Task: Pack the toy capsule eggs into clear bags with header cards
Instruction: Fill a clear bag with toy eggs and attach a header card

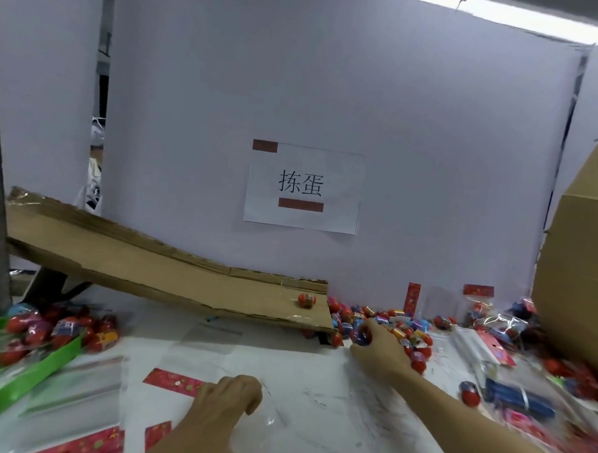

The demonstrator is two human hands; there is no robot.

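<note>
Your right hand [376, 346] grips a capsule egg [361, 335] at the loose egg pile [389, 324] by the worktop's [317, 398] back edge. Your left hand [228, 398] presses curled fingers onto a clear bag [268, 420] with a red header card [172, 381], near the front edge.

Work station, head view. A white partition board [331, 90] closes the back of the white table [317, 398]. A paper sign [304, 187] with two printed characters is fixed to the board's lower middle with two reddish tape strips. Left of the sign, a second white panel [40, 78] stands apart from the board, leaving a narrow gap. Above and right of the sign, a bright strip light [539, 17] runs along the board's top edge. A brown cardboard box [583, 273] rises far right of the sign.
</note>
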